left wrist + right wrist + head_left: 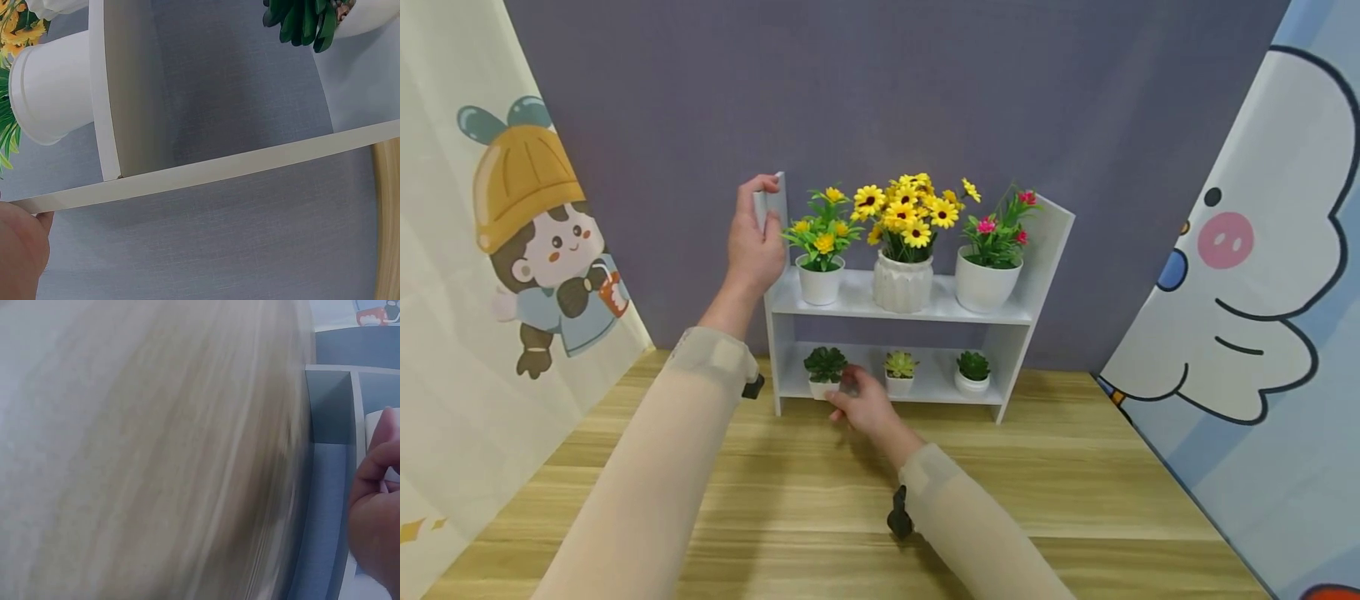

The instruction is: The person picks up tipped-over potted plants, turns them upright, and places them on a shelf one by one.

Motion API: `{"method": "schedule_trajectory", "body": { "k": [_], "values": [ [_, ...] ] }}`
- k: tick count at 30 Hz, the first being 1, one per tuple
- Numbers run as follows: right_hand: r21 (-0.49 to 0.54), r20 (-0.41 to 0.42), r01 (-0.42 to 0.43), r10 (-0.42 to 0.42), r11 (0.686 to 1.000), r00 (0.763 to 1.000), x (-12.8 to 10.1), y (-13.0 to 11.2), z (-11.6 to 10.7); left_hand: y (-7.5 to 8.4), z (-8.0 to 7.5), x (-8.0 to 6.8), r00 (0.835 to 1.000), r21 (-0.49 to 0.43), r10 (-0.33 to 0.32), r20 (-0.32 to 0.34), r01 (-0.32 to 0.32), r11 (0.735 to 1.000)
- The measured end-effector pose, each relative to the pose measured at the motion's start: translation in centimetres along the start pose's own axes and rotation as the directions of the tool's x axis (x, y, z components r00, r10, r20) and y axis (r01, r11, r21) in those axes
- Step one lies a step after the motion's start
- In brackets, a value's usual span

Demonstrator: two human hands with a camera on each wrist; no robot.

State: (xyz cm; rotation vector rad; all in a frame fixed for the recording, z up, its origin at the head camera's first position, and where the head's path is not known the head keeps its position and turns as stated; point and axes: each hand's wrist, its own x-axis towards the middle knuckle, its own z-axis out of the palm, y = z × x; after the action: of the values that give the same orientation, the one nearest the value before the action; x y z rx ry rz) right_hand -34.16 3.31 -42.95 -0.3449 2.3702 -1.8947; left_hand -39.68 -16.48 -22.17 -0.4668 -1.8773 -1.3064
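Observation:
A white two-tier shelf [904, 310] stands on the table against the grey backdrop. My left hand [757, 242] grips the top of its left side panel [250, 162], fingers bent over the edge. At the lower left, my right hand [867, 406] pinches the white pot of a dark green succulent [825, 364], thumb at the front; the pot [373, 420] is partly hidden by the hand in the right wrist view. Right of that hand, a pale green succulent [899, 365] and another dark green succulent [973, 367] sit in white pots on the lower tier.
On the upper tier stand a yellow-flowered plant [822, 242], a ribbed white vase [902, 282] of yellow daisies and a pot [988, 279] with pink flowers. Wood-grain table [1075, 483] surface lies before the shelf. Cartoon-printed curtains [445, 333] hang at both sides.

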Motion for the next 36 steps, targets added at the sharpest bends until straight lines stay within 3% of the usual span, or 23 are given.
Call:
{"method": "schedule_trajectory", "body": {
  "k": [8,36],
  "values": [
    [-0.030,-0.011,-0.004,0.004,1.000,1.000,0.7,0.3,0.6,0.0,-0.2,0.0,1.000,0.030,-0.012,-0.002,0.012,0.999],
    [0.012,-0.047,-0.030,0.030,0.999,0.998,1.2,-0.1,1.4,0.1,-0.1,-0.1,1.000,0.024,-0.013,0.016,0.013,1.000]
  ]
}}
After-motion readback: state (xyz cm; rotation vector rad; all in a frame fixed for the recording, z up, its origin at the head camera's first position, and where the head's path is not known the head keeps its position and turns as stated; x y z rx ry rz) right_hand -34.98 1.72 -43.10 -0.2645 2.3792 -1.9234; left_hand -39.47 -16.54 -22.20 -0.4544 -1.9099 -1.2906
